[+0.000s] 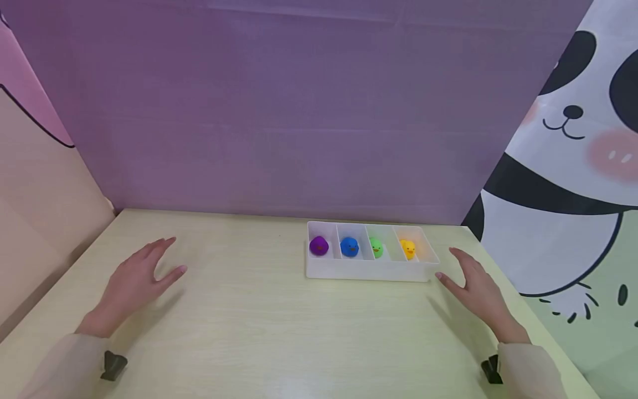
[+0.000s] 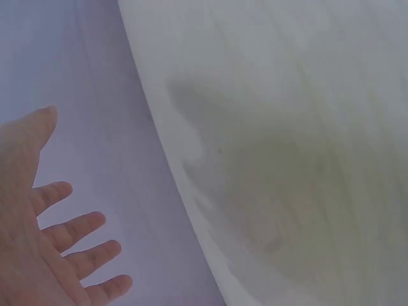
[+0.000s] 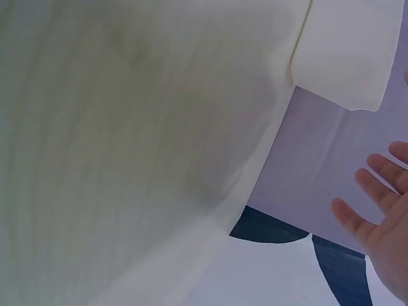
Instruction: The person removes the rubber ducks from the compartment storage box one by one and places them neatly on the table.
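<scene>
White plastic, long and shallow, the divided tray [image 1: 366, 270] sits on the pale wooden table [image 1: 259, 321] toward its far right, close to the purple backdrop [image 1: 279, 111]. Its long axis runs left to right across the table, roughly parallel to the far edge, and its open top faces up. Partitions split it into a row of compartments, and each toy duck has one to itself: from left to right, the purple duck [image 1: 319, 246], the blue duck [image 1: 349, 246], the green duck [image 1: 376, 247] and the yellow duck [image 1: 408, 249]. All four seem to stand upright with their beaks toward the person, though at this size the beaks are hard to make out.

As a judgement, the sorting looks finished: no duck lies loose on the table, and neither hand has anything in it. The right hand [image 1: 476, 291] hovers just beside the tray's right end, fingers straight and spread, apparently not touching it. The left hand [image 1: 137, 280] is well apart from the tray over the left side of the table, also spread flat and holding nothing; the left wrist view shows its fingers [image 2: 70, 233] splayed above the surface. The right wrist view catches a corner of the tray and the fingertips [image 3: 376, 185] apart from it.
</scene>
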The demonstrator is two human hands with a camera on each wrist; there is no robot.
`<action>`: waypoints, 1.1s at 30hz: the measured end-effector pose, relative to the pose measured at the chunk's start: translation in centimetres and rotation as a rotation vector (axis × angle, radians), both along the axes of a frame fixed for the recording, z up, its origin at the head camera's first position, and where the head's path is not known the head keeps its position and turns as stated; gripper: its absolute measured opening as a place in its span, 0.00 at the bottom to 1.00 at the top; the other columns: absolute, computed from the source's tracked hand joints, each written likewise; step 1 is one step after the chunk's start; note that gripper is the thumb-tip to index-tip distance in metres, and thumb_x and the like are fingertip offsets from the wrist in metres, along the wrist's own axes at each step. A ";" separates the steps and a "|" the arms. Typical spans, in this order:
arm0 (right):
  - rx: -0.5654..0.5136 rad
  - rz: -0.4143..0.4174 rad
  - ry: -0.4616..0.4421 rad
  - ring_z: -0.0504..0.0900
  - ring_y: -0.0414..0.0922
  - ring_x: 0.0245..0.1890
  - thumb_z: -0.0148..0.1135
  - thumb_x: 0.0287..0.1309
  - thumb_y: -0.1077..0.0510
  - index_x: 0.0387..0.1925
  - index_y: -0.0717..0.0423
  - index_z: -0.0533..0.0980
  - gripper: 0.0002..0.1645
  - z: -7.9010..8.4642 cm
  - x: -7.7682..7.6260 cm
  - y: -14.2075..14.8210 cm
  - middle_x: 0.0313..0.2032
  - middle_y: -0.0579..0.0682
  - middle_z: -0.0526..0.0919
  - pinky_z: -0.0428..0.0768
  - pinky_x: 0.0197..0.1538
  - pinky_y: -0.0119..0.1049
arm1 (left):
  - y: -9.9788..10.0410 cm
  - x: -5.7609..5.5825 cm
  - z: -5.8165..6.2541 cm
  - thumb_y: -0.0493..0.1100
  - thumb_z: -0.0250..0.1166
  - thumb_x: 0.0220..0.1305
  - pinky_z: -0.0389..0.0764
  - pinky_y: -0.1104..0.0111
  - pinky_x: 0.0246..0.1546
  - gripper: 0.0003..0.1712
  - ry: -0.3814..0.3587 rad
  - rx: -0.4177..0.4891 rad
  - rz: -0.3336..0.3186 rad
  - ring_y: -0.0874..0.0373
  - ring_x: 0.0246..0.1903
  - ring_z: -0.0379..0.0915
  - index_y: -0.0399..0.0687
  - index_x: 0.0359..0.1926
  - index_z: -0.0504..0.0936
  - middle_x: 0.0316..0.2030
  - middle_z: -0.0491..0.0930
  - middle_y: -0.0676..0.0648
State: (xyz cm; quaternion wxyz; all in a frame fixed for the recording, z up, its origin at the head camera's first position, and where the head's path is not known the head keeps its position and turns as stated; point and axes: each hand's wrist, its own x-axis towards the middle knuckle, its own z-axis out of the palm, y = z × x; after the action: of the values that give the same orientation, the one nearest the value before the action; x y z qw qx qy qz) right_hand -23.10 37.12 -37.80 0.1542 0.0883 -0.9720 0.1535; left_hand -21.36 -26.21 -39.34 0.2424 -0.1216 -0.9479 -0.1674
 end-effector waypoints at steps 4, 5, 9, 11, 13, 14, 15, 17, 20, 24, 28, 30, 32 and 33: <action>-0.029 0.023 0.003 0.60 0.65 0.59 0.55 0.59 0.43 0.64 0.62 0.56 0.41 -0.1 -0.3 -0.1 0.61 0.67 0.61 0.63 0.52 0.66 | 0.9 0.0 0.1 0.60 0.60 0.56 0.73 0.44 0.36 0.38 -0.041 0.005 -0.011 0.36 0.51 0.69 0.46 0.62 0.65 0.56 0.70 0.34; -0.033 0.027 0.005 0.60 0.65 0.59 0.55 0.59 0.43 0.64 0.62 0.56 0.40 -0.1 -0.4 -0.1 0.61 0.67 0.61 0.63 0.52 0.66 | 1.1 0.0 0.1 0.61 0.59 0.57 0.73 0.45 0.36 0.38 -0.061 0.010 -0.014 0.37 0.51 0.69 0.47 0.63 0.64 0.57 0.70 0.35; -0.049 0.028 0.001 0.61 0.65 0.59 0.54 0.59 0.43 0.63 0.63 0.57 0.39 -0.3 -0.7 -0.1 0.61 0.67 0.62 0.64 0.53 0.66 | 2.1 -0.2 0.1 0.62 0.57 0.58 0.73 0.45 0.36 0.38 -0.117 0.029 -0.033 0.39 0.53 0.68 0.49 0.64 0.63 0.58 0.69 0.39; -0.060 0.024 -0.004 0.62 0.65 0.58 0.54 0.59 0.43 0.63 0.63 0.58 0.39 -0.3 -0.8 -0.1 0.60 0.68 0.62 0.65 0.52 0.65 | 2.7 -0.3 0.0 0.63 0.57 0.58 0.74 0.46 0.37 0.38 -0.134 0.037 -0.042 0.39 0.53 0.69 0.49 0.64 0.63 0.58 0.69 0.40; -0.076 0.018 -0.014 0.63 0.65 0.58 0.54 0.59 0.43 0.62 0.63 0.59 0.38 -0.4 -1.0 -0.1 0.60 0.67 0.63 0.67 0.52 0.64 | 3.2 -0.4 0.0 0.63 0.57 0.58 0.74 0.46 0.37 0.37 -0.143 0.041 -0.051 0.40 0.53 0.69 0.50 0.63 0.64 0.58 0.70 0.40; -0.084 0.016 -0.018 0.63 0.65 0.57 0.54 0.59 0.43 0.62 0.63 0.59 0.38 -0.4 -1.1 -0.2 0.60 0.68 0.63 0.67 0.51 0.64 | 3.5 -0.4 0.1 0.62 0.57 0.58 0.74 0.47 0.37 0.37 -0.145 0.044 -0.057 0.40 0.52 0.70 0.50 0.63 0.64 0.58 0.70 0.40; -0.094 0.014 -0.024 0.64 0.65 0.57 0.54 0.60 0.43 0.62 0.63 0.59 0.38 -0.3 -1.1 -0.2 0.60 0.67 0.63 0.67 0.51 0.64 | 3.7 -0.5 0.1 0.62 0.58 0.58 0.74 0.47 0.37 0.36 -0.147 0.049 -0.064 0.40 0.52 0.70 0.50 0.63 0.65 0.57 0.71 0.41; -0.114 0.009 -0.035 0.64 0.65 0.57 0.53 0.60 0.43 0.62 0.63 0.60 0.38 -0.3 -1.2 -0.3 0.60 0.67 0.64 0.69 0.50 0.64 | 4.3 -0.5 0.2 0.62 0.58 0.58 0.74 0.47 0.39 0.36 -0.152 0.057 -0.076 0.41 0.52 0.70 0.50 0.62 0.66 0.57 0.71 0.41; -0.145 0.017 -0.038 0.65 0.64 0.56 0.53 0.60 0.44 0.61 0.63 0.60 0.36 -0.2 -1.5 -0.5 0.59 0.67 0.65 0.68 0.51 0.64 | 5.1 -0.5 0.3 0.61 0.59 0.58 0.74 0.48 0.40 0.35 -0.161 0.072 -0.093 0.42 0.52 0.71 0.50 0.62 0.66 0.57 0.72 0.41; -0.186 0.039 -0.036 0.66 0.63 0.55 0.54 0.60 0.47 0.60 0.64 0.62 0.34 -0.2 -1.9 -0.6 0.58 0.66 0.67 0.68 0.51 0.63 | 6.0 -0.6 0.2 0.59 0.60 0.57 0.74 0.49 0.43 0.34 -0.170 0.094 -0.120 0.44 0.53 0.71 0.50 0.61 0.67 0.57 0.72 0.43; -0.216 0.054 -0.040 0.67 0.63 0.55 0.54 0.61 0.47 0.59 0.63 0.62 0.32 -0.2 -2.1 -0.8 0.58 0.66 0.67 0.68 0.52 0.63 | 7.0 -0.9 0.1 0.58 0.61 0.57 0.74 0.50 0.45 0.34 -0.185 0.118 -0.145 0.45 0.55 0.70 0.51 0.62 0.67 0.58 0.71 0.45; -0.231 0.056 -0.047 0.67 0.63 0.56 0.54 0.61 0.46 0.59 0.63 0.63 0.32 -0.2 -2.2 -1.0 0.58 0.65 0.67 0.68 0.52 0.63 | 7.6 -1.0 0.1 0.57 0.61 0.57 0.74 0.50 0.46 0.33 -0.193 0.132 -0.153 0.46 0.55 0.70 0.51 0.61 0.67 0.58 0.72 0.46; -0.249 0.057 -0.053 0.67 0.63 0.56 0.53 0.61 0.46 0.59 0.62 0.63 0.32 -0.1 -2.4 -1.1 0.58 0.65 0.68 0.69 0.52 0.63 | 8.2 -1.2 0.1 0.57 0.62 0.57 0.74 0.51 0.47 0.33 -0.202 0.147 -0.160 0.47 0.55 0.70 0.52 0.61 0.67 0.58 0.72 0.47; -0.259 0.057 -0.055 0.67 0.62 0.56 0.53 0.61 0.46 0.59 0.62 0.63 0.31 -0.2 -2.5 -1.1 0.58 0.65 0.68 0.69 0.52 0.62 | 8.5 -1.3 0.1 0.57 0.62 0.57 0.73 0.51 0.48 0.32 -0.206 0.155 -0.164 0.47 0.55 0.69 0.52 0.61 0.67 0.57 0.72 0.48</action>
State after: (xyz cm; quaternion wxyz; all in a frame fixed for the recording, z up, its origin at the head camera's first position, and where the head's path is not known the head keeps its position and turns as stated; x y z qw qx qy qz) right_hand -25.56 36.04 -37.96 0.1333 0.0909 -0.9450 0.2846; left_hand -22.64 -17.74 -39.20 0.1380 -0.1619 -0.9388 -0.2708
